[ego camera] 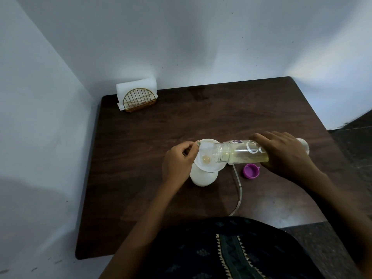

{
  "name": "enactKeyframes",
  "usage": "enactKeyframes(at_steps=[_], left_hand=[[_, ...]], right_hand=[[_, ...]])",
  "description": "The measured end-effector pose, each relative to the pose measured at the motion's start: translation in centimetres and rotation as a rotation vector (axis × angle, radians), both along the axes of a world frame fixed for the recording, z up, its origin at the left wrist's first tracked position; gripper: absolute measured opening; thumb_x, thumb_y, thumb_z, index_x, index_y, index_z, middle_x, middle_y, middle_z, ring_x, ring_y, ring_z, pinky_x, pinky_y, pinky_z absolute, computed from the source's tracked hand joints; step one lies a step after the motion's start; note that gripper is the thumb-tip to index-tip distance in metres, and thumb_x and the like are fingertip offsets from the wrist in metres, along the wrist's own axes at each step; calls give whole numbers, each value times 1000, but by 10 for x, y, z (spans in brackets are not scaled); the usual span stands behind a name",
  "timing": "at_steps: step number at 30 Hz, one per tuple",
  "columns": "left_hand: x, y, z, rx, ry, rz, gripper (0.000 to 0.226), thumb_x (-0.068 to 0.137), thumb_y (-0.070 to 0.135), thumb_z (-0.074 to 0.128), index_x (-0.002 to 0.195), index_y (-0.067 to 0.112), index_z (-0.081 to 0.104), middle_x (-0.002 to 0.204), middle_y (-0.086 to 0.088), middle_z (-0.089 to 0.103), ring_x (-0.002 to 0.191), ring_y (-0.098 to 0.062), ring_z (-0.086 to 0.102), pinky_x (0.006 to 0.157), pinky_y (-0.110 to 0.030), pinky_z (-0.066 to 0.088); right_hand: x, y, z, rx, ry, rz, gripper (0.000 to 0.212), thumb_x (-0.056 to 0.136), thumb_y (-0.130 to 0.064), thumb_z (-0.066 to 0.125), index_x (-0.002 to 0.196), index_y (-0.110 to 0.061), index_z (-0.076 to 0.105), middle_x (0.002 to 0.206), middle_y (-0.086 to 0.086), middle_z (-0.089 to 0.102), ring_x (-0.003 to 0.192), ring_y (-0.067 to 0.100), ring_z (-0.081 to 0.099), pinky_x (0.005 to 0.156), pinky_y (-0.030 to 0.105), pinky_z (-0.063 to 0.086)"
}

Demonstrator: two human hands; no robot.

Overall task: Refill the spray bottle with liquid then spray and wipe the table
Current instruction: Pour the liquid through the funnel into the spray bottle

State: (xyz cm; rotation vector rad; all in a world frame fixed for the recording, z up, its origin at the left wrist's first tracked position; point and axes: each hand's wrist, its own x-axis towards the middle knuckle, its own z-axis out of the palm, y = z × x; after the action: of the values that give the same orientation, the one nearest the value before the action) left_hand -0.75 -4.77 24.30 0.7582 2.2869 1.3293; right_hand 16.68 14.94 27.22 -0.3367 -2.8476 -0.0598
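Spray bottle [201, 176] under funnel [207, 156] pinched by left hand [179, 162], right hand [285, 154] gripping tipped refill bottle [239, 152], purple cap [251, 171], tube [299, 195], napkin holder [138, 101] nearby

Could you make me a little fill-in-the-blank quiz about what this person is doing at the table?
1. The right hand tips the clear refill bottle so its mouth sits over the white ____.
2. The left hand steadies the funnel atop the white spray bottle by pinching its ____.
3. The loose cap lying on the table is ____ in colour.
4. The napkin holder stands at the table's far ____ corner.

Missing words: funnel; rim; purple; left
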Motion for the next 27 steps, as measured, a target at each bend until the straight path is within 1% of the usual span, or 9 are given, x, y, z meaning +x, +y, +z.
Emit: enactKeyframes(at_steps=[7, 10, 15, 17, 21, 24, 27], left_hand=[[0, 0, 0, 13, -1, 4, 23, 93, 37, 54, 92, 23, 72, 71, 2, 67, 65, -13, 60, 56, -29, 42], [0, 0, -1, 5, 0, 1, 23, 93, 36, 54, 93, 23, 72, 71, 4, 67, 63, -10, 58, 53, -25, 39], [0, 1, -2, 11, 3, 2, 23, 93, 36, 54, 92, 22, 73, 65, 7, 63, 57, -6, 53, 52, -22, 36], [0, 1, -2, 11, 2, 6, 23, 93, 36, 54, 88, 23, 72, 64, 5, 63, 57, -7, 53, 52, -25, 37], [0, 1, -2, 13, 8, 1, 23, 94, 37, 54, 86, 24, 72, 62, 5, 62, 56, -7, 53, 52, -28, 38], [0, 1, -2, 20, 6, 3, 24, 93, 37, 54, 87, 23, 72, 63, 4, 63, 57, -8, 54, 53, -28, 39], [0, 0, -2, 23, 3, 0, 24, 93, 37, 54, 87, 22, 72, 64, 3, 64, 58, -9, 54, 53, -29, 39]], right_hand=[[0, 0, 0, 0, -11, -5, 63, 48, -15, 90, 104, -11, 62, 86, 9, 68, 70, 30, 65, 60, 32, 44], [0, 0, -1, 1, -16, -6, 64, 48, -17, 91, 104, -11, 62, 86, 9, 68, 71, 30, 65, 61, 32, 44], [0, -1, 1, 3, -6, 0, 64, 47, -16, 92, 103, -11, 62, 85, 9, 68, 70, 30, 65, 61, 31, 42], [0, -1, 1, 10, -9, 1, 65, 46, -17, 92, 103, -11, 62, 85, 9, 68, 69, 30, 65, 60, 30, 42], [0, -1, 2, 18, -5, 0, 66, 44, -17, 93, 102, -11, 61, 84, 9, 69, 69, 30, 65, 62, 28, 34], [-1, -2, 3, 20, -3, 3, 66, 43, -15, 93, 101, -11, 62, 82, 9, 68, 66, 31, 65, 60, 29, 39], [0, -1, 3, 19, 2, 7, 63, 45, -14, 92, 101, -10, 63, 80, 9, 68, 65, 31, 64, 59, 29, 38]])
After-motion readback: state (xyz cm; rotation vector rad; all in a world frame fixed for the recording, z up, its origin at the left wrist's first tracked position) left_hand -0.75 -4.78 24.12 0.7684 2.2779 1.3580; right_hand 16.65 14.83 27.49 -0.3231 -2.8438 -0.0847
